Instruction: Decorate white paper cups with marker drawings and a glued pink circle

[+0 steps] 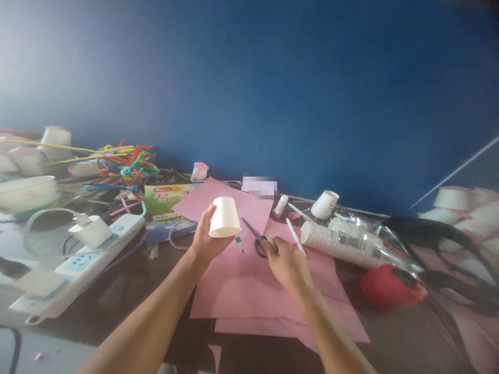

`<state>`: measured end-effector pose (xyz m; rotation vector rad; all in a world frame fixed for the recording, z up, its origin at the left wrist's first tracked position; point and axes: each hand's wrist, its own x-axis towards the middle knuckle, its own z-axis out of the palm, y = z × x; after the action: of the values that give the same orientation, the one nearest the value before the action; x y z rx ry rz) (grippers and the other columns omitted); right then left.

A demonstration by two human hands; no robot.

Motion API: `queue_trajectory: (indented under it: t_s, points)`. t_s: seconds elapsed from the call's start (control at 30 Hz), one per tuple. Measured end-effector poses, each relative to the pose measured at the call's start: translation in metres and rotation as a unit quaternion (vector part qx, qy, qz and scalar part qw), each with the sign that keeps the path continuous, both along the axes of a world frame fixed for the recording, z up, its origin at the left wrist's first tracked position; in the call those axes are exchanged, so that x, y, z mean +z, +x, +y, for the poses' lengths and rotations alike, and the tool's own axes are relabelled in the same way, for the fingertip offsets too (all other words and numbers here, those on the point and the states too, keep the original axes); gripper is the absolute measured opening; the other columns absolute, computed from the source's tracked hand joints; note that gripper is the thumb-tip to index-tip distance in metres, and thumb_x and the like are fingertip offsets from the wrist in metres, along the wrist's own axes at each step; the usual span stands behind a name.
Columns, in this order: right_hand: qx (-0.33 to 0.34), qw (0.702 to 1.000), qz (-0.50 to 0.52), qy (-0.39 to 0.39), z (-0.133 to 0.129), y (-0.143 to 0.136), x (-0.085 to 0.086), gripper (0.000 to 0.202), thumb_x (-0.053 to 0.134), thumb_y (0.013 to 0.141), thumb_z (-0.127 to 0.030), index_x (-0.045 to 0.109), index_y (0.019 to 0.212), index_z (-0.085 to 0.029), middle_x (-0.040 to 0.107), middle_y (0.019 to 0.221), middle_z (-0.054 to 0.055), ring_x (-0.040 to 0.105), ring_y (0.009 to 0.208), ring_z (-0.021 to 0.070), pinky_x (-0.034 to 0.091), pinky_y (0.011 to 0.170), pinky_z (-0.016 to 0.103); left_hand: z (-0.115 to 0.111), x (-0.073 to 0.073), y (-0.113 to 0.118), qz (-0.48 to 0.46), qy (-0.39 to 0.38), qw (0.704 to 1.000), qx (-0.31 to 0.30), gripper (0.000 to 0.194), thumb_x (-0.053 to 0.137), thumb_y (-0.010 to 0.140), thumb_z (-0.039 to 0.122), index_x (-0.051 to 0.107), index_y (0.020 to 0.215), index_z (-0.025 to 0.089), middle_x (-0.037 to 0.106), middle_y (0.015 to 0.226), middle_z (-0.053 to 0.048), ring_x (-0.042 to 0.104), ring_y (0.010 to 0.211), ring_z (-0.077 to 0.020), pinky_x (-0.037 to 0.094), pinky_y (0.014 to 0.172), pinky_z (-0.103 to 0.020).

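My left hand (206, 236) is wrapped round a white paper cup (225, 215) from the left side and holds it tilted above the pink paper (241, 291). My right hand (286, 259) has its fingers closed at the dark handles of a pair of scissors (253, 231), whose blades point away to the upper left. A small whitish bit shows by these fingertips, too small to name. Below the cup, a pen or pencil with a dark tip (239, 245) lies on the paper.
At left stand a power strip (83, 265) with plugged-in chargers, and colourful pipe cleaners (130, 158). At right are stacked paper cups (339, 241) in plastic, a single cup (325, 204), a glue stick (280, 206), a white pen (295, 235) and a red object (392, 288). A blue wall (273, 93) closes the back.
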<state>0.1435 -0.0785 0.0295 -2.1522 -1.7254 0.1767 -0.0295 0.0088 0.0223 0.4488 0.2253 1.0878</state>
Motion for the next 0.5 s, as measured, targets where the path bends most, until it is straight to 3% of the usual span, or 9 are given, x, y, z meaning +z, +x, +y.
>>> queue_trajectory:
  t_s: [0.1,0.23,0.33,0.5]
  points:
    - [-0.025,0.999,0.001,-0.028,0.008,0.019,-0.004,0.034,0.043,0.09,-0.043,0.065,0.086,-0.018,0.069,0.079,0.011,0.064,0.073,0.023,0.032,0.057,0.028,0.0,-0.005,0.002,-0.004,-0.025,0.999,-0.024,0.04,0.06,0.078,0.044,0.059,0.108,0.017,0.065,0.096,-0.009,0.062,0.08,-0.0188,0.052,0.069,-0.032]
    - [-0.019,0.996,-0.015,0.086,0.012,0.028,-0.012,0.033,0.053,0.085,-0.029,0.063,0.113,-0.016,0.061,0.106,0.015,0.059,0.094,0.0257,0.041,0.073,0.032,-0.001,-0.007,0.001,-0.003,-0.02,0.997,-0.068,0.041,0.058,0.079,0.042,0.059,0.108,0.014,0.065,0.098,-0.009,0.063,0.081,-0.0192,0.051,0.072,-0.033]
    - [0.029,0.985,0.072,0.153,0.012,0.02,-0.012,0.027,0.046,0.087,-0.026,0.068,0.1,-0.017,0.061,0.098,0.011,0.057,0.093,0.0225,0.041,0.078,0.032,-0.005,-0.007,0.004,0.012,0.001,0.996,-0.087,0.041,0.056,0.08,0.043,0.06,0.107,0.012,0.066,0.095,-0.01,0.063,0.08,-0.0193,0.05,0.074,-0.033]
    - [0.109,0.939,0.325,0.035,0.009,0.0,-0.007,0.035,0.041,0.089,-0.039,0.06,0.068,-0.018,0.055,0.063,0.0,0.051,0.06,0.012,0.037,0.058,0.023,-0.011,-0.006,0.01,0.025,0.063,0.99,-0.126,0.047,0.052,0.081,0.048,0.061,0.105,0.008,0.066,0.088,-0.013,0.064,0.08,-0.0228,0.049,0.075,-0.035]
